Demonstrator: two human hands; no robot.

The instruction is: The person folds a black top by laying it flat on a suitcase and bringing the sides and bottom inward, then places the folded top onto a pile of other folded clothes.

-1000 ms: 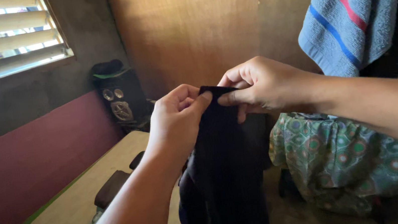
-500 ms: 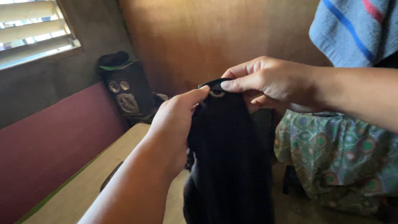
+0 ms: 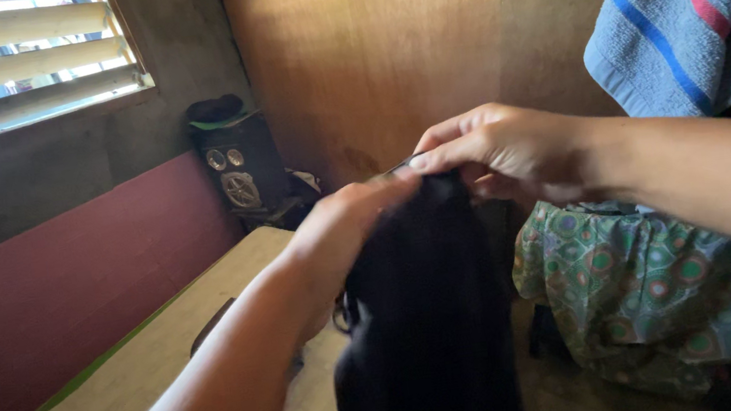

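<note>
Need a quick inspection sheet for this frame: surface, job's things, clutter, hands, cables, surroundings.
Surface: wooden table, pale top, green strip along its left edge.
Job's things: black garment, held up by its top edge, hanging down over the table.
Clutter: green patterned cloth heaped at right; dark flat object on the table, partly hidden by the arm.
Hands: left hand and right hand both pinch the garment's top edge, close together.
Cables: nothing seen.
Surroundings: louvred window upper left; dark speaker in the corner; plywood wall; blue striped towel hanging upper right.
</note>
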